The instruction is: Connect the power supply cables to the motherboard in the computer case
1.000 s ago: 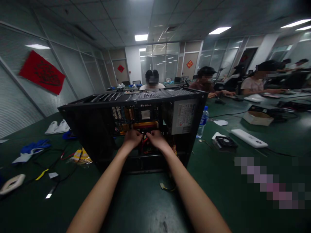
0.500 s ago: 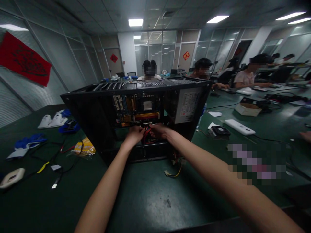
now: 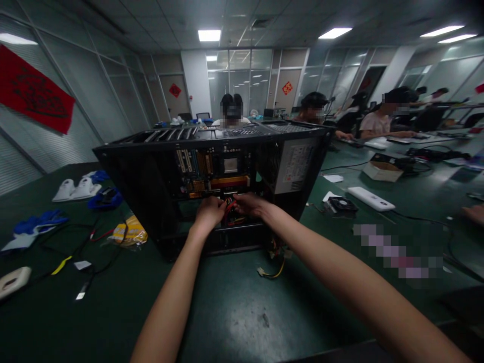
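A black computer case (image 3: pixel 159 166) lies open-sided toward me on the green table. Inside it I see a motherboard (image 3: pixel 212 174) with coloured slots and a power supply (image 3: pixel 293 166) at the upper right. My left hand (image 3: pixel 209 209) reaches into the lower middle of the case, its fingers closed on red and black cables (image 3: pixel 229 205). Close against it, my right hand (image 3: pixel 249 204) is closed on the same cables from the other side. The fingertips of both hands are partly hidden. A loose power connector (image 3: pixel 264 272) hangs out at the case's front onto the table.
Left of the case are blue-and-white gloves (image 3: pixel 41 222), a yellow packet (image 3: pixel 130 232) and thin cables. On the right lie a cooling fan (image 3: pixel 341 205), a white power bank-like block (image 3: pixel 371 198) and an open box (image 3: pixel 381 170). Several people sit farther back.
The view has shifted slightly to the right. Both hands stay at the cables inside the case, with hardly any movement; the left forearm has swung a little to the right.
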`<state>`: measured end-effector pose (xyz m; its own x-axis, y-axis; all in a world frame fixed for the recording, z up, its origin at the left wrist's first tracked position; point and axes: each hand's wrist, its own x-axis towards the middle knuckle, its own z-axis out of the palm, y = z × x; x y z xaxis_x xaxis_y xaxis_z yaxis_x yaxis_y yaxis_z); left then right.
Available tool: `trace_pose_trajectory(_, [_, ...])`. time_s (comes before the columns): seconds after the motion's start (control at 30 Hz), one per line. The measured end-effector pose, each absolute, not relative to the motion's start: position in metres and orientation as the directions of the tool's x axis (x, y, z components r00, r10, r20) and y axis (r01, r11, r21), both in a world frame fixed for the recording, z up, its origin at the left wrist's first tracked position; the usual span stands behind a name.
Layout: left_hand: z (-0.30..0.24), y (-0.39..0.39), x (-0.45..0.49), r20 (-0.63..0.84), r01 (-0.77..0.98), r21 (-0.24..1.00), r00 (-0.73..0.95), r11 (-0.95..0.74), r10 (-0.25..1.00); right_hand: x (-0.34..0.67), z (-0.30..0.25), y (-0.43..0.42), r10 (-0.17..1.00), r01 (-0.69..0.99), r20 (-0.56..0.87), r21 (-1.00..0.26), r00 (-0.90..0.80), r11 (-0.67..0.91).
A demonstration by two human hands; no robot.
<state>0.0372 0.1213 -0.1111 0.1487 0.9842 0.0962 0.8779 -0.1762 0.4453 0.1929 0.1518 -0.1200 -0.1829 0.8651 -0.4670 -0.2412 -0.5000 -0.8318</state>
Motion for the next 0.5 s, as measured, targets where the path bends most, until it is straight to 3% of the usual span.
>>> trace_pose_trajectory(0.5, [-0.1142, 0.1123, 0.0327, 0.143, 0.835, 0.457, 0.272, -0.307, 0.952, 0.1872, -0.1137, 0.1465, 0.914, -0.166, -0.397, -0.899, -0.087, -0.406])
